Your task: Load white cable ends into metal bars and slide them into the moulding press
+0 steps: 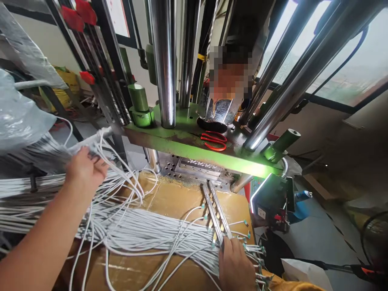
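Note:
My left hand [86,169] is raised at the left, its fingers loosely bent and apart, close under the end of a pale rod [87,139]. White cables [113,157] loop over that rod and hang beside the fingers; whether they touch is hard to tell. At the lower right, my right hand [236,264] grips the near end of a pair of slim metal bars [214,212]. Cable ends with small green connectors lie along and between these bars. A thick bundle of white cables [151,230] runs beneath, across a brown covered table [169,202].
Beyond the table stands a green press plate [182,147] with steel columns [163,60]. Red-handled pliers [214,140] lie on it. Underneath is a metal mould block [198,169]. A lit control box [273,200] stands at right. A person [221,109] is behind the press.

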Action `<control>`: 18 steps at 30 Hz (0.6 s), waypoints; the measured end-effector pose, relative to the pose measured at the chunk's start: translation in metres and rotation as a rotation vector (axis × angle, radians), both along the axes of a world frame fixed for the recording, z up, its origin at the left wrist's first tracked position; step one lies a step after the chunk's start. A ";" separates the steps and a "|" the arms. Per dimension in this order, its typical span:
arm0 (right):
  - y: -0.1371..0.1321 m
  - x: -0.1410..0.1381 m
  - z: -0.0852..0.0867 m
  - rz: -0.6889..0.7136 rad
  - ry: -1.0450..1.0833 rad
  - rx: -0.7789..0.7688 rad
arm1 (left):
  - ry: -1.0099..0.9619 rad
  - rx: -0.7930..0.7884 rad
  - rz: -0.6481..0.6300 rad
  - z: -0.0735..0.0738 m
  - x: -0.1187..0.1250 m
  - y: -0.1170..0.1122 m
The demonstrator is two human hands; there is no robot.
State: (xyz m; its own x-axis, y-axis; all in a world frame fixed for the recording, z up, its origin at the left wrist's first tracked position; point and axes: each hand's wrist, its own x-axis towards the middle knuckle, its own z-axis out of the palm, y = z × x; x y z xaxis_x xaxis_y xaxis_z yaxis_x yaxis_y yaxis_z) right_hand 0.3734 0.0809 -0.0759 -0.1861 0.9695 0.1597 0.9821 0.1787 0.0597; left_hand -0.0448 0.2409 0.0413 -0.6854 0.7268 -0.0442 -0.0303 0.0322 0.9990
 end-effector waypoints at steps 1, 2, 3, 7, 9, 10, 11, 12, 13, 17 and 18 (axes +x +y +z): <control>0.001 0.000 0.002 -0.014 0.036 -0.019 | -0.017 0.008 0.038 -0.006 0.010 -0.005; 0.001 -0.001 0.005 -0.029 0.092 -0.053 | -0.002 0.037 0.019 -0.014 0.025 -0.014; 0.002 -0.001 0.009 -0.047 0.165 -0.099 | 0.085 0.082 -0.019 -0.022 0.043 -0.024; 0.009 -0.006 0.037 -0.157 0.515 -0.371 | 0.664 0.087 -0.280 -0.050 0.109 -0.050; 0.016 -0.009 0.049 -0.210 0.664 -0.474 | 0.868 0.149 -0.366 -0.056 0.127 -0.047; 0.020 -0.009 0.053 -0.227 0.720 -0.511 | 0.928 0.202 -0.462 -0.058 0.132 -0.043; 0.023 -0.008 0.054 -0.239 0.763 -0.533 | 0.980 0.262 -0.609 -0.060 0.135 -0.040; 0.025 -0.007 0.055 -0.245 0.799 -0.544 | 1.038 0.317 -0.795 -0.062 0.138 -0.036; 0.027 -0.006 0.053 -0.243 0.826 -0.547 | 1.111 0.357 -0.969 -0.065 0.141 -0.034; 0.031 0.002 0.038 -0.249 0.886 -0.453 | 1.447 0.183 -0.906 -0.080 0.148 -0.026; 0.032 0.004 0.034 -0.249 0.893 -0.419 | 1.482 0.076 -0.765 -0.084 0.148 -0.023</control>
